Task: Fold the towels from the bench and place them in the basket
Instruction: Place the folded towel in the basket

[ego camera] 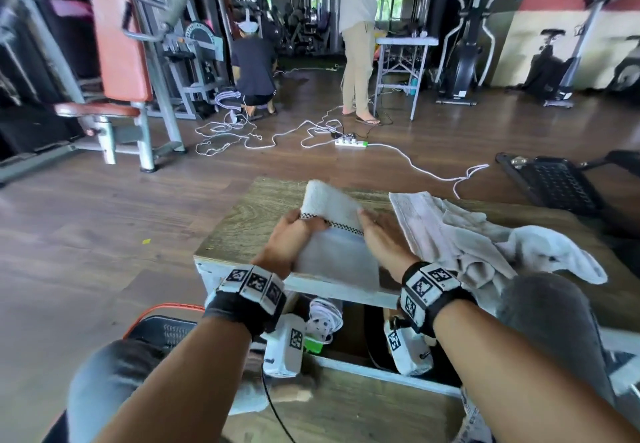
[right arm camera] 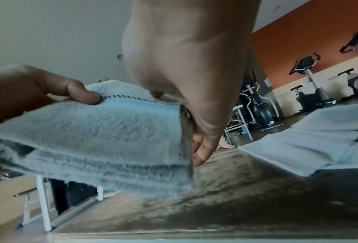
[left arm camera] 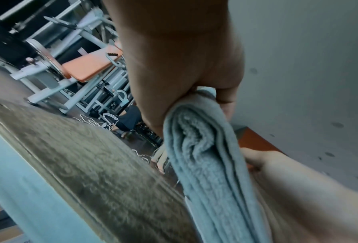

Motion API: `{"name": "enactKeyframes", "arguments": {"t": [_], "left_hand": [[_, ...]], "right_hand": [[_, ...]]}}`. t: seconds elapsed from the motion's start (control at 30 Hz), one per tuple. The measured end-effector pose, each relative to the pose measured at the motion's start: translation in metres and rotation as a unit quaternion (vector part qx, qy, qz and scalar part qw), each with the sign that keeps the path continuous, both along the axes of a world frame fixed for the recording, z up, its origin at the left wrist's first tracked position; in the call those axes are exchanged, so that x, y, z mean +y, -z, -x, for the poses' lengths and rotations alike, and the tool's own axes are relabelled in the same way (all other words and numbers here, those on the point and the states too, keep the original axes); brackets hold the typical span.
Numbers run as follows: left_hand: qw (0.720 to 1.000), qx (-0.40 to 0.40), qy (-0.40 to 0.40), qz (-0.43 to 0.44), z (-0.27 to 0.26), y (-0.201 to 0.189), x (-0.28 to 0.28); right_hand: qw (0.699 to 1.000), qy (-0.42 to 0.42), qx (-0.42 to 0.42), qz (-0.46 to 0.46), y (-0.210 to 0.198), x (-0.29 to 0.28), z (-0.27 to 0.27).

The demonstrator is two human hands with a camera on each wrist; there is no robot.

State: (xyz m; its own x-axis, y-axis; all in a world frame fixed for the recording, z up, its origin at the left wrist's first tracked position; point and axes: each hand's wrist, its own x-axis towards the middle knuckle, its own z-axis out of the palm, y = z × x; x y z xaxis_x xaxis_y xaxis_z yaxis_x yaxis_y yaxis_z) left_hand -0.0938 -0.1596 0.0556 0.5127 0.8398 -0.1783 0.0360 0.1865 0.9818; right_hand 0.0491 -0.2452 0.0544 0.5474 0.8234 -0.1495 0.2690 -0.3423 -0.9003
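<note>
Only the head view shows the basket (ego camera: 162, 330). Both hands, left (ego camera: 289, 240) and right (ego camera: 382, 240), pinch a fluffy folded towel (ego camera: 337, 238) above the wood-grain bench (ego camera: 242, 227).

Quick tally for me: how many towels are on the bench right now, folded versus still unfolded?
Folded towel, held at both sides by the left hand and right hand: 1
Crumpled towels in a heap, unfolded: at least 1; I cannot separate them
Total on the bench: at least 2

Left part of surface (ego camera: 242, 231) bare — passable; loose towel heap (ego camera: 485, 238) blocks right side, just beside right hand (ego camera: 381, 238).
</note>
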Motion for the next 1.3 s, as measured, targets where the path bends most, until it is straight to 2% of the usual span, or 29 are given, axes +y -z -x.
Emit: {"name": "enactKeyframes", "arguments": {"t": [0.1,0.23,0.43,0.67,1.0,1.13,1.2,1.3], "left_hand": [[0.998,-0.020,-0.050,-0.017,0.034,-0.020,0.000],[0.993,-0.038,-0.113,-0.019,0.076,-0.041,0.000],[0.975,-0.035,-0.211,-0.060,0.131,-0.044,-0.004],[0.931,-0.033,-0.360,-0.056,0.206,-0.046,-0.021],[0.840,0.025,-0.541,-0.039,0.301,-0.042,-0.039],[0.820,0.065,-0.568,-0.007,0.318,-0.017,-0.020],[0.813,0.091,-0.575,0.014,0.323,0.009,-0.011],[0.817,0.126,-0.558,0.068,0.328,0.059,-0.002]], "right_hand": [[1.000,0.001,0.016,-0.022,-0.024,0.003,0.029],[0.993,-0.013,0.012,-0.118,-0.045,0.021,0.060],[0.985,-0.075,-0.052,-0.146,-0.060,0.048,0.111],[0.972,-0.185,-0.055,-0.137,-0.059,0.085,0.194],[0.939,-0.333,0.047,-0.075,-0.029,0.113,0.302],[0.932,-0.356,0.038,-0.056,-0.010,0.128,0.319],[0.929,-0.365,0.016,-0.050,0.007,0.136,0.322],[0.930,-0.365,-0.035,-0.019,0.043,0.143,0.326]]}}
